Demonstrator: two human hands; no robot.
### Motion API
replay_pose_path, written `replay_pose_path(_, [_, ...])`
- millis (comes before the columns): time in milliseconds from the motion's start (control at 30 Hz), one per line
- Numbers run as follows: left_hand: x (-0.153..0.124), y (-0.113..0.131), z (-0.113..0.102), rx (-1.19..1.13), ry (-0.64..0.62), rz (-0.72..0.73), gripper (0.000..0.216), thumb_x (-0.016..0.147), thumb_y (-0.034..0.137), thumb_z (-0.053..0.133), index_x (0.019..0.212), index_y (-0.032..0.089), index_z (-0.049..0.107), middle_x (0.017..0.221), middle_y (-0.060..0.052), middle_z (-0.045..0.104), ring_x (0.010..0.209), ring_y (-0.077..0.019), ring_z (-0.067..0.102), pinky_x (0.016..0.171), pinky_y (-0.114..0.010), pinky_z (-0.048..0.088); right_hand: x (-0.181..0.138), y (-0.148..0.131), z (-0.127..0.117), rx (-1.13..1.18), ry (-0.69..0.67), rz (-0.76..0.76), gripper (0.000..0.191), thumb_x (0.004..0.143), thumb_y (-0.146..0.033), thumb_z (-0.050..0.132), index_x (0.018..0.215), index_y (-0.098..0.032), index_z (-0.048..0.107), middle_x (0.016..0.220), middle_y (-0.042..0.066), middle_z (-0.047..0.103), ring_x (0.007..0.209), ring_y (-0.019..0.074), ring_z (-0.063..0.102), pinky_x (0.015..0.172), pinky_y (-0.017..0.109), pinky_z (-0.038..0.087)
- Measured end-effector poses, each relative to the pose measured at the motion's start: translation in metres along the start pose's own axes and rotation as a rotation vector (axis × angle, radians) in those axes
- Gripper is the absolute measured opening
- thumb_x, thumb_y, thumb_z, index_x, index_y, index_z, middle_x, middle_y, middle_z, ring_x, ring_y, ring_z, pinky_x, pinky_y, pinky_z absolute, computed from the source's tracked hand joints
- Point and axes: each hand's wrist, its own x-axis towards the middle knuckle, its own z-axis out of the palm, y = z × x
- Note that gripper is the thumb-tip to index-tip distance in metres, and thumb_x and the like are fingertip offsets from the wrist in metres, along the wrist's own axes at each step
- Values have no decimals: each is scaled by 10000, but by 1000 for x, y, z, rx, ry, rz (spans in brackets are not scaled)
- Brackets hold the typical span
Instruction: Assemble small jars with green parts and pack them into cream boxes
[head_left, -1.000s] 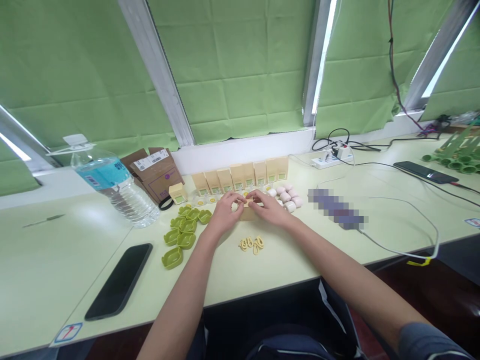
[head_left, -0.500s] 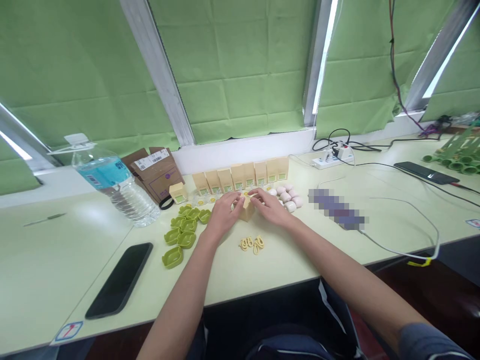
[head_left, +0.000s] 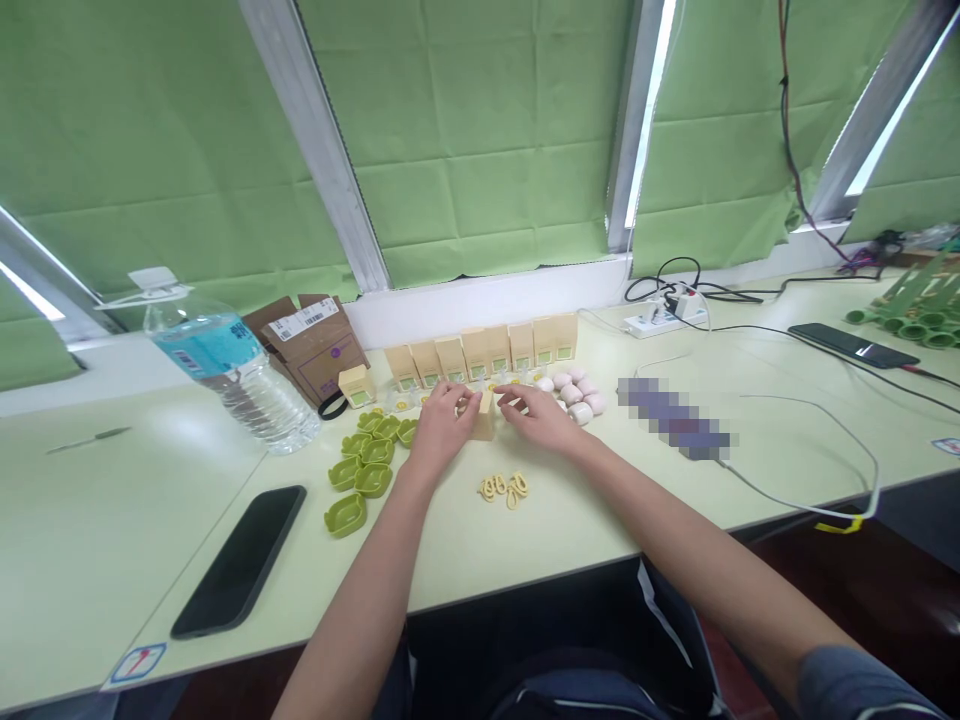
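Note:
A small tan cardboard box [head_left: 484,418] stands on the table between my hands. My left hand [head_left: 444,418] closes on its left side, thumb against the box and the other fingers partly hidden behind. Just off the right side is my right hand [head_left: 538,415], its fingers loosely bent and apart, holding nothing. Nearer to me lie several pale yellow rings or loops [head_left: 504,488]. Olive-green shallow trays [head_left: 373,480] are grouped left of my left hand. Pink and white rounded pieces [head_left: 571,395] cluster beyond my right hand. Behind, a row of similar tan boxes [head_left: 475,355] stands upright.
At left are a large water bottle [head_left: 247,375], a brown carton [head_left: 319,355] and a black phone [head_left: 240,560]. A power strip [head_left: 664,318] with cables, a blurred-out purple item [head_left: 675,418] and another phone [head_left: 853,345] lie to the right.
My right hand has drawn slightly away from the box to the right. The box has shifted a little left and turned, with my left hand still on it.

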Motion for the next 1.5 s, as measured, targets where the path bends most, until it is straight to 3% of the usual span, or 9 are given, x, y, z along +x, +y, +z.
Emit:
replay_pose_path(133, [0,5,-1,-59,-46,23,265,949,409,498,856,202,635,1000,-73,680,981,-230,626,914,-376,461,0,0,0,-29,27,-3,372,907,-143,539,1260,-198,641,1186,91,697,885,156,669,861,325,528])
replay_pose_path(333, [-3,2,2,-95,-115,12,289,884,485,615,999,220,624,1181,-83,658,1123,-249,608,974,-388,458,0,2,1,-39,19,7,342,923,-200,541,1247,-198,650,1192,89,703,867,161,676,843,330,533])
replay_pose_path(733, [-3,-4,1,-74,-152,-7,227,883,442,615,988,241,614,1080,-53,651,1030,-232,614,918,-385,473,0,0,-2,1,20,-37,291,924,-175,520,1157,-199,692,1052,61,743,841,154,674,788,293,523])
replay_pose_path(867, [1,-3,-3,-165,-162,-65,233,853,445,634,961,238,638,1087,-53,680,1022,-233,624,878,-374,494,0,0,-1,7,11,-46,287,927,-195,514,1158,-198,684,989,49,742,755,138,655,757,290,511])
replay_pose_path(1000, [5,0,-10,-326,-205,-161,289,828,492,642,922,220,667,1043,-56,711,870,-205,650,777,-347,519,0,1,-1,17,20,-61,260,918,-186,513,1108,-191,690,980,47,742,769,142,654,746,285,504])
replay_pose_path(1100, [9,3,-21,-412,-202,-190,326,799,516,675,900,206,682,997,-67,722,816,-192,652,751,-336,519,0,1,-1,20,20,-69,241,908,-168,509,1046,-191,706,1013,52,745,834,154,663,766,287,504])
replay_pose_path(1267, [23,0,-53,-480,-97,-262,421,730,558,740,898,175,691,918,-79,713,771,-178,640,697,-316,523,-2,-3,-3,19,-3,-45,241,892,-154,502,998,-197,714,1023,46,742,744,137,648,756,295,507])
replay_pose_path(1500, [51,-29,-112,-314,-31,-295,489,688,601,762,933,181,703,944,-69,706,829,-193,647,625,-284,546,-3,-8,-5,6,-4,-43,233,888,-153,500,958,-204,717,1050,49,739,844,161,662,774,300,510])
